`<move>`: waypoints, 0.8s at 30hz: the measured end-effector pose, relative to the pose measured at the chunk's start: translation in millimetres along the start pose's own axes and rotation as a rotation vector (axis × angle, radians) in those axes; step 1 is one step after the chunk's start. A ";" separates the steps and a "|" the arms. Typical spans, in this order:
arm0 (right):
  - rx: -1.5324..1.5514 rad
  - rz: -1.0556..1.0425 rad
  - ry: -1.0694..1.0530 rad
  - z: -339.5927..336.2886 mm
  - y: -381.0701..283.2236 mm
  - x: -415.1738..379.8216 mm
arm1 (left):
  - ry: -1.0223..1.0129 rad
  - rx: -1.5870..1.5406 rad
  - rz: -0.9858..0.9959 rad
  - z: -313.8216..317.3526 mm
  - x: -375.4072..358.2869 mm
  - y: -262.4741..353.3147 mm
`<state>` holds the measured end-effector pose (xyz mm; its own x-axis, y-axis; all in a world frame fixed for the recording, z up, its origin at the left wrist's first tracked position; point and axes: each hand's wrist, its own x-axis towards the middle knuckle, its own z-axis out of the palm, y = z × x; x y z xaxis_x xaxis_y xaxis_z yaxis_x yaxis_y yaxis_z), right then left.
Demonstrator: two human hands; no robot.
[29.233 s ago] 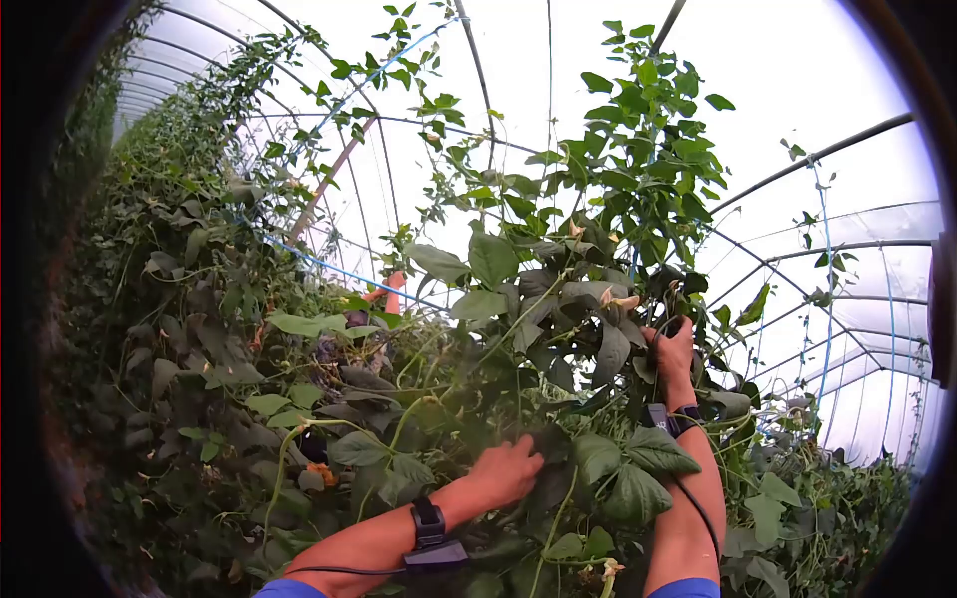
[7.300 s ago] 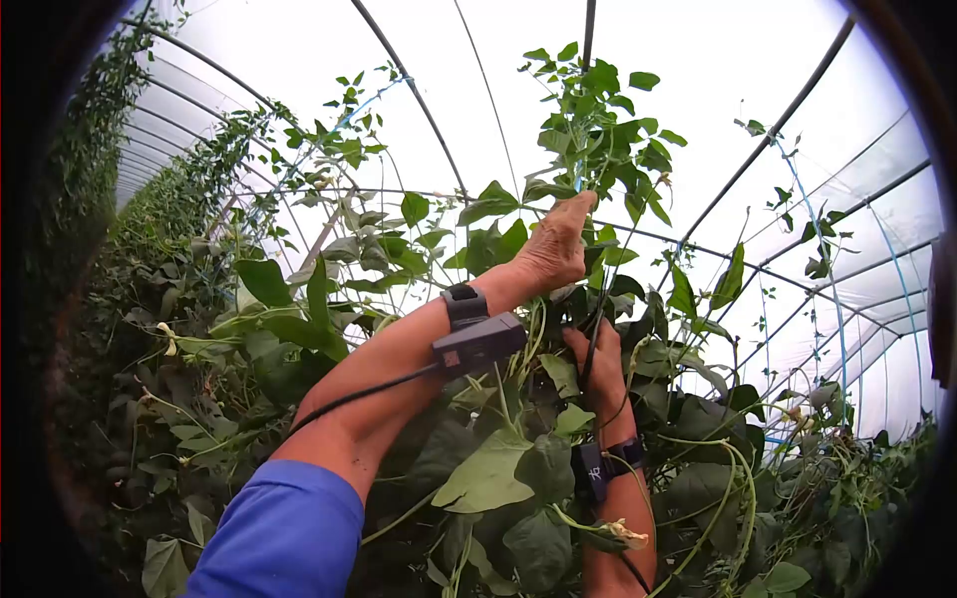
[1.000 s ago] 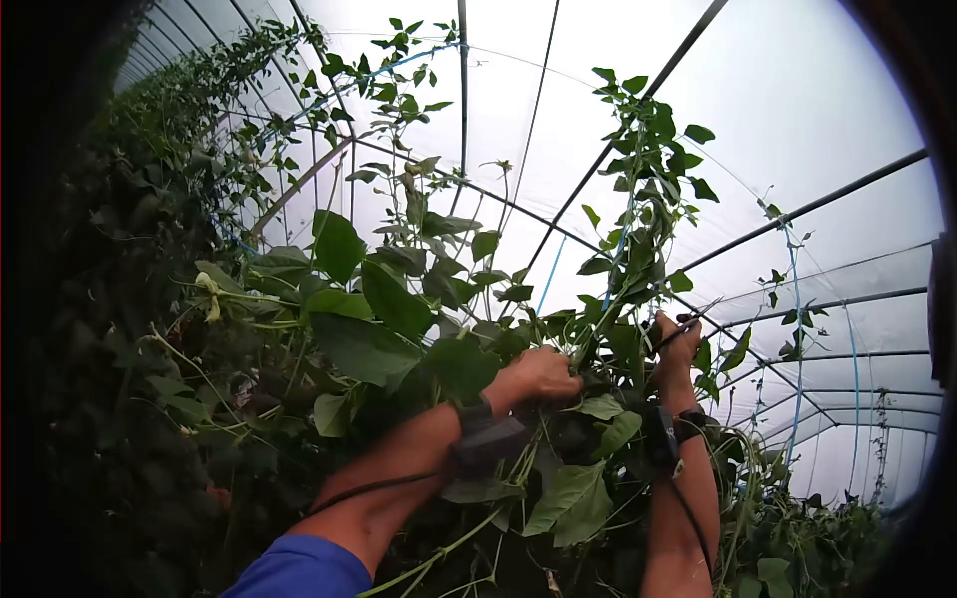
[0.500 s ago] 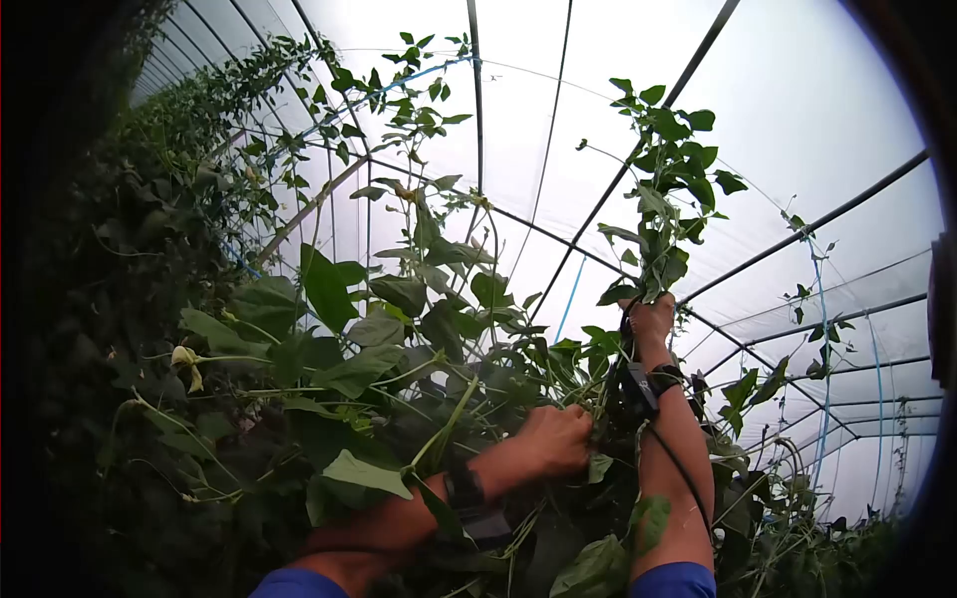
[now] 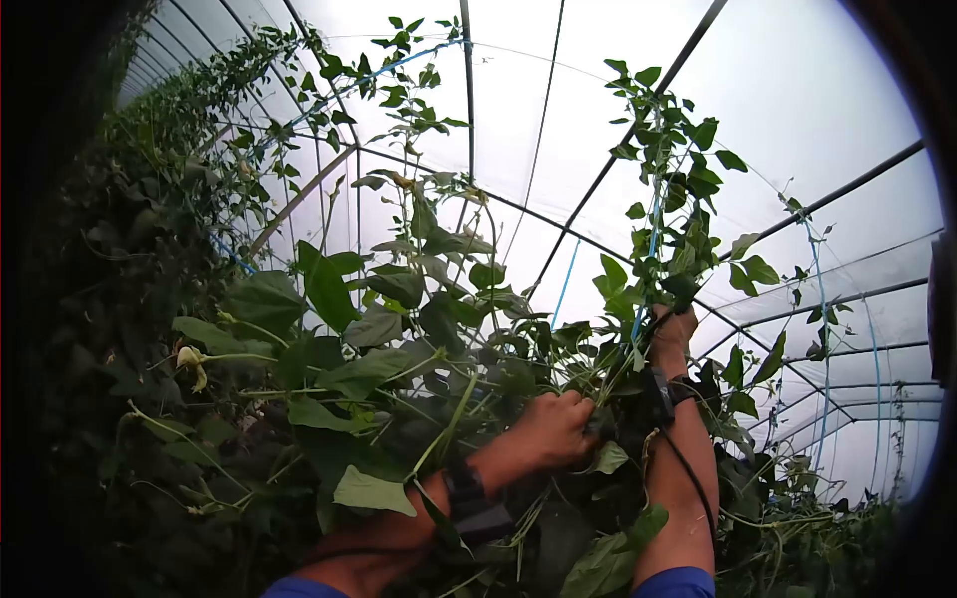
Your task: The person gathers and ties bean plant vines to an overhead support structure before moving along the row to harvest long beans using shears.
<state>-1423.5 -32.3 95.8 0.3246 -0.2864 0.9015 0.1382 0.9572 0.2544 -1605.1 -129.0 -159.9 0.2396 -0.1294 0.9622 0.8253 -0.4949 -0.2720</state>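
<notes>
My right hand (image 5: 673, 331) is raised at the right, closed around a leafy climbing vine (image 5: 704, 179) and partly covered by its leaves. The vine rises above the fist along a blue string (image 5: 654, 234). Lower and to the left, my left hand (image 5: 554, 427) is curled shut at a cluster of thin green stems (image 5: 601, 383). Its fingertips meet the lower part of these stems, though the exact grip is partly hidden. Each wrist carries a black strap with a small device, and a dark cable runs along my right forearm.
Dense bean-like foliage (image 5: 374, 374) fills the left and centre, with a pale yellow flower (image 5: 191, 357) at far left. Dark metal frame bars (image 5: 638, 125) support a translucent plastic cover. More blue strings (image 5: 821, 289) hang at the right, with vines around them.
My right hand has shifted slightly right and down. The vine's bunched leaves have spread apart above it, exposing the blue string. My left hand has moved slightly up and stays closed.
</notes>
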 end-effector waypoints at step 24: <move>-0.676 0.448 0.572 -123.3 -39.2 -50.8 | -0.037 0.033 0.040 -23.3 3.3 12.6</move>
<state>-1330.0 -60.5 -3.2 0.8554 -0.0517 0.5154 0.3392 0.8079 -0.4819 -1605.8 -155.6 -159.9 0.2912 -0.1165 0.9495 0.8310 -0.4608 -0.3115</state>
